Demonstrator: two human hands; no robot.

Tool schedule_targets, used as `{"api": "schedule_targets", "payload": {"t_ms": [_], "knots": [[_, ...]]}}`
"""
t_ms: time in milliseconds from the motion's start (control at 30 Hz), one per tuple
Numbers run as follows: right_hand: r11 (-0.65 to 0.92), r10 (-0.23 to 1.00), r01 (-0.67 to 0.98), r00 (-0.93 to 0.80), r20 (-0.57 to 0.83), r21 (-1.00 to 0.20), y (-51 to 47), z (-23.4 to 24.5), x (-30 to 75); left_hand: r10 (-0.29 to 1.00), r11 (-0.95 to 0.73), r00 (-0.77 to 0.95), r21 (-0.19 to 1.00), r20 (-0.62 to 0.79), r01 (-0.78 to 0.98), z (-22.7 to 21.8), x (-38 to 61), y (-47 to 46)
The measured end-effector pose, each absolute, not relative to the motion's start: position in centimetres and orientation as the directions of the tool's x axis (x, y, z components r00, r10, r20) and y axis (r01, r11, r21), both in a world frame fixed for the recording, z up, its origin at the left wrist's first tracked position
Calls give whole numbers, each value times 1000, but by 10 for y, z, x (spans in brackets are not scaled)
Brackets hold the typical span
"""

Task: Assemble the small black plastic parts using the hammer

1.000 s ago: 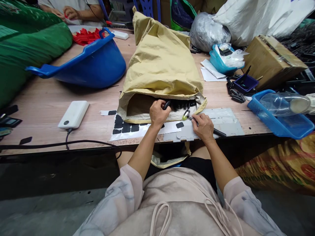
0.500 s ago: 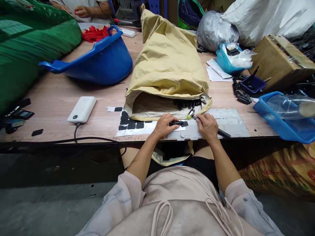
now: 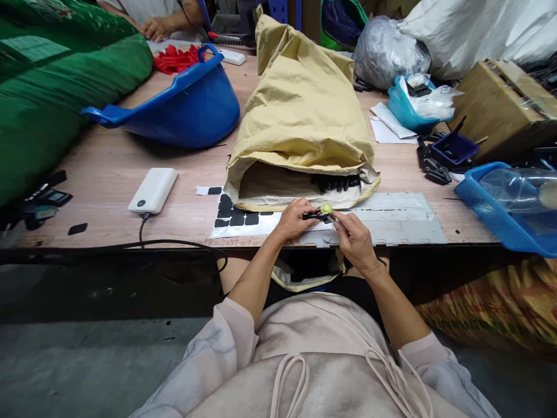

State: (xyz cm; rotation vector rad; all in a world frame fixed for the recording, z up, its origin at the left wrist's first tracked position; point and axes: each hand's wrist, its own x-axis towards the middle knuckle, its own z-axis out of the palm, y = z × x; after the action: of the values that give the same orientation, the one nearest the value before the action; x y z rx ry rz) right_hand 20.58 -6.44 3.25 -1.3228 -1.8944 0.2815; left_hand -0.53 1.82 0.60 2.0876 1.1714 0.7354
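My left hand (image 3: 295,219) is closed on a small black plastic part (image 3: 314,216), held flat on the grey metal plate (image 3: 391,219) at the table's near edge. My right hand (image 3: 353,239) grips a small hammer with a yellow-green head (image 3: 326,209); the head rests on the black part. Just behind my hands lies a tan paper sack (image 3: 304,122) on its side, its mouth open toward me with more black parts (image 3: 337,183) inside. A white sheet of black adhesive pads (image 3: 235,220) lies left of my left hand.
A white power bank (image 3: 153,190) with its cable sits at the left. Behind it are a blue tub (image 3: 183,110) and a green sack (image 3: 52,87). Blue baskets (image 3: 500,209), a cardboard box (image 3: 500,110) and black parts crowd the right. Another person's hands (image 3: 159,26) work at the far end.
My left hand drew a black part out of the sack and set it on the plate. My right hand swung the hammer head over onto that part.
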Motion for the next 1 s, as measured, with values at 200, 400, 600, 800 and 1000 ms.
{"api": "schedule_targets", "payload": {"t_ms": [200, 400, 600, 800, 1000], "knots": [[452, 834, 735, -146, 532, -505, -67, 30, 201, 866, -419, 476, 746, 156, 517, 8, -6, 19], [427, 863, 804, -226, 452, -414, -66, 26, 198, 878, -402, 454, 750, 152, 525, 12, -3, 16], [401, 853, 790, -136, 504, -465, -70, 29, 204, 897, -365, 425, 751, 124, 551, 12, -1, 16], [364, 875, 809, -128, 467, -461, -69, 28, 210, 910, -338, 401, 752, 108, 565, 12, 0, 15], [281, 845, 892, -55, 533, -353, -47, 35, 234, 907, -343, 409, 740, 101, 578, 16, 0, 14]]}}
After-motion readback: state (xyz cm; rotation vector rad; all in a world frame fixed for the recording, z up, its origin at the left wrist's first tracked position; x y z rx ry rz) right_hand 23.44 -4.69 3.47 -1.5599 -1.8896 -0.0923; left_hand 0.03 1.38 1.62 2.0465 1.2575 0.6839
